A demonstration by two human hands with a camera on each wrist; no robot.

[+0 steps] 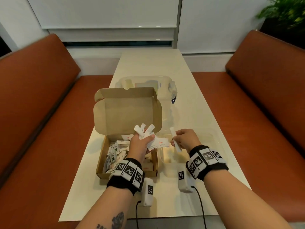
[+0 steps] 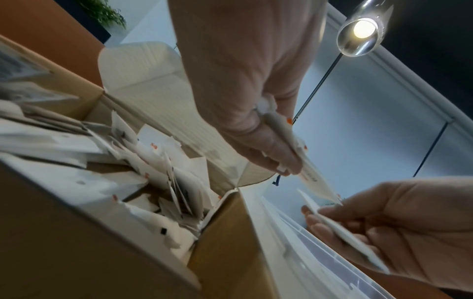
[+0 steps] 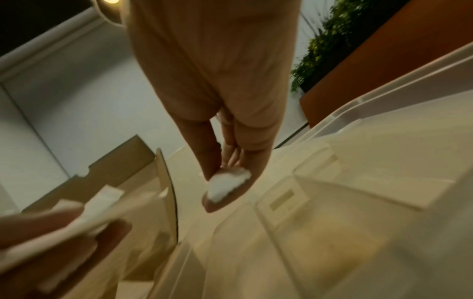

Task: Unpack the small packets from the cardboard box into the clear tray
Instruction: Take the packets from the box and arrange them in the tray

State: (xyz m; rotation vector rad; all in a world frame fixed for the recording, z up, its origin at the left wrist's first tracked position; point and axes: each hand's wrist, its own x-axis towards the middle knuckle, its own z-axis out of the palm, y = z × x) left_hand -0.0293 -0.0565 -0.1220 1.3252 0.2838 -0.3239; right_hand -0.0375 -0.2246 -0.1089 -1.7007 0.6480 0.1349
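Several sachets (image 1: pixel 149 137) are bunched loosely in the left hand (image 1: pixel 140 144) above the cardboard box (image 1: pixel 127 156), one stick packet (image 1: pixel 175 140) is pinched by the right hand's (image 1: pixel 184 139) fingers (image 1: pixel 173 143) over the clear tray (image 1: pixel 212 142), so some could be spilled onto the bench (image 1: pixel 165 204).

The room is dim and warm-toned. One bare bulb in a clear glass pendant lamp (image 2: pixel 363 30) glares overhead in the left wrist view. The head view bends straight lines near its edges. The right wrist view is heavily motion-blurred, the clear tray (image 3: pixel 358 202) smeared; the left wrist view is softer at close range.
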